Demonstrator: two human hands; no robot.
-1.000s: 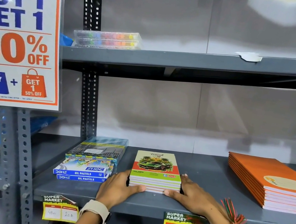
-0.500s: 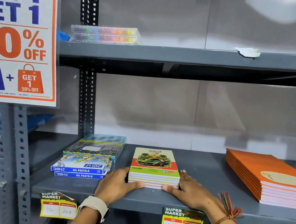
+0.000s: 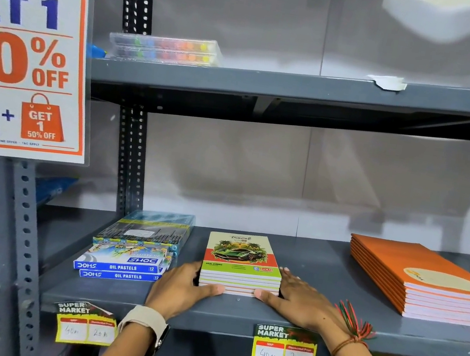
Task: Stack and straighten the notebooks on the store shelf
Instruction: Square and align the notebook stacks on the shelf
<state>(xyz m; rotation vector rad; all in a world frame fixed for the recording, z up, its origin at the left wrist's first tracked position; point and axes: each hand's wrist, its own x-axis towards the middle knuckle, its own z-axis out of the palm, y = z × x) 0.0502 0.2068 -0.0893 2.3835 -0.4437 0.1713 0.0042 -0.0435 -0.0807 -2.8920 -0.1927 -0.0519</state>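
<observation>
You are facing a grey metal shelving rack (image 3: 236, 316) whose dark perforated uprights (image 3: 130, 161) carry a lower board and an upper board (image 3: 303, 87), with a plain pale wall (image 3: 290, 171) behind them showing faint panel seams and soft shadows. To your left a slotted grey post (image 3: 16, 251) stands in front of a neighbouring shelf. Soft, even light falls on the wall, with a brighter patch (image 3: 452, 21) near the top right.

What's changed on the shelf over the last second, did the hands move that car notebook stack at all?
Hardly anything. The left hand and right hand keep cupping the car notebook stack at its two front corners, and it sits in the same spot. The orange notebooks and oil pastel boxes stayed put; only the camera shifted slightly.
</observation>
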